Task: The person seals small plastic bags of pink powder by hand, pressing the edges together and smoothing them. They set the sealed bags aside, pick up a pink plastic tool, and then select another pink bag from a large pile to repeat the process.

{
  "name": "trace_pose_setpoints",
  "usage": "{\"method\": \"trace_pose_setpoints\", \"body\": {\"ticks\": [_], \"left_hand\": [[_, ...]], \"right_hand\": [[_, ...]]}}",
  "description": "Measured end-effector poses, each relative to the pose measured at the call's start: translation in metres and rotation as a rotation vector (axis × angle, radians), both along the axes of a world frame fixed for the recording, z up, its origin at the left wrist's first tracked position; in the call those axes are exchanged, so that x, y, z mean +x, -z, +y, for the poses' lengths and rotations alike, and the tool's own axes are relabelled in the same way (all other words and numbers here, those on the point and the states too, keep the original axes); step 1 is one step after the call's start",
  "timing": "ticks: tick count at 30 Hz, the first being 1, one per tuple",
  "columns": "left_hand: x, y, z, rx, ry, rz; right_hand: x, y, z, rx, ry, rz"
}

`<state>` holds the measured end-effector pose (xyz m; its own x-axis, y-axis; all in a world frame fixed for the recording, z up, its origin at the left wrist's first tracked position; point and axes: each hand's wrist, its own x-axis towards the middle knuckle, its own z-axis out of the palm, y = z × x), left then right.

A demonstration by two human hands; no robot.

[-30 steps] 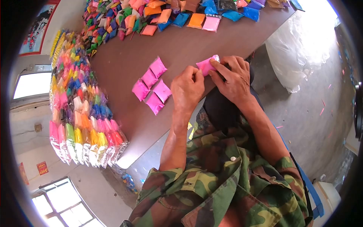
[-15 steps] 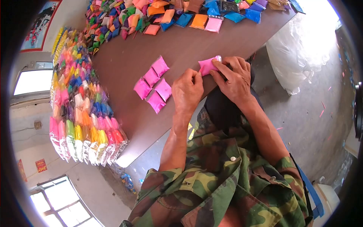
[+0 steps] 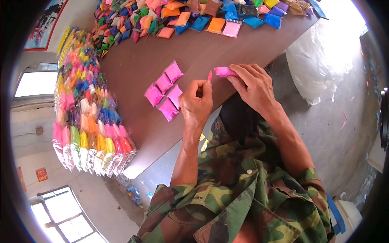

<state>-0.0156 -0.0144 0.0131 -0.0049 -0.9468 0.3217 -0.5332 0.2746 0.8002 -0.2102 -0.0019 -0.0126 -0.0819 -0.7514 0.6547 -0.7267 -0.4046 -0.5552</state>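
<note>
My right hand (image 3: 254, 86) pinches a pink packet (image 3: 223, 71) at the near edge of the brown table (image 3: 210, 48). My left hand (image 3: 197, 101) holds a thin pink strip (image 3: 209, 75) between thumb and finger, a short gap away from the packet. Left of my left hand, several pink packets (image 3: 165, 91) lie grouped flat on the table.
A row of loose packets in many colours (image 3: 190, 16) runs along the table's far side. Stacked bundles of coloured packets (image 3: 87, 109) line its left side. A large white plastic bag (image 3: 320, 60) stands on the floor to the right.
My left hand has pulled away from the pink packet, taking a thin pink strip off its end. My right hand still holds the packet, now turned flatter.
</note>
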Motion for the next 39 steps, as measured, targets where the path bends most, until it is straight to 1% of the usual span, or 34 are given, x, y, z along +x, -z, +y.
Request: {"method": "trace_pose_setpoints", "body": {"ticks": [1,4,7,11,14,17,20,23,26,28,32,35,38,39], "left_hand": [[0.000,-0.005,0.001,0.013,0.002,0.005],[-0.006,-0.016,0.001,0.044,0.040,0.022],[-0.012,-0.015,0.000,0.031,0.098,0.009],[-0.025,-0.009,-0.008,-0.056,0.165,-0.095],[-0.030,-0.004,-0.015,-0.006,0.160,-0.158],[-0.030,-0.011,-0.022,0.082,0.174,-0.304],[-0.023,-0.008,-0.035,0.033,0.160,-0.385],[-0.004,0.007,-0.050,0.127,0.119,-0.333],[-0.008,-0.007,-0.047,0.010,0.155,-0.225],[-0.018,-0.016,-0.045,-0.019,0.202,-0.245],[-0.030,-0.006,-0.038,-0.025,0.242,-0.309],[-0.024,-0.006,-0.035,0.098,0.177,-0.327],[-0.009,0.008,-0.047,0.042,0.141,-0.386],[-0.009,0.006,-0.047,0.044,0.142,-0.346]], "right_hand": [[0.000,-0.001,0.000,-0.004,-0.023,-0.044],[0.000,-0.004,0.001,0.114,-0.050,-0.137],[-0.003,-0.006,0.004,0.299,-0.018,-0.063],[0.001,-0.007,0.001,0.251,0.027,-0.099],[0.002,0.000,-0.002,0.214,0.053,-0.168],[0.001,0.002,0.000,0.230,0.052,-0.224],[0.002,0.000,-0.001,0.249,0.054,-0.253],[0.002,0.002,-0.003,0.261,0.051,-0.304],[0.004,0.005,0.000,0.289,0.053,-0.373],[0.004,0.003,-0.002,0.341,0.052,-0.421],[0.005,0.007,-0.004,0.251,0.075,-0.388],[0.007,0.007,-0.002,0.199,0.089,-0.376],[0.009,0.009,-0.004,0.184,0.104,-0.369],[0.009,0.011,-0.005,0.185,0.105,-0.377]]}}
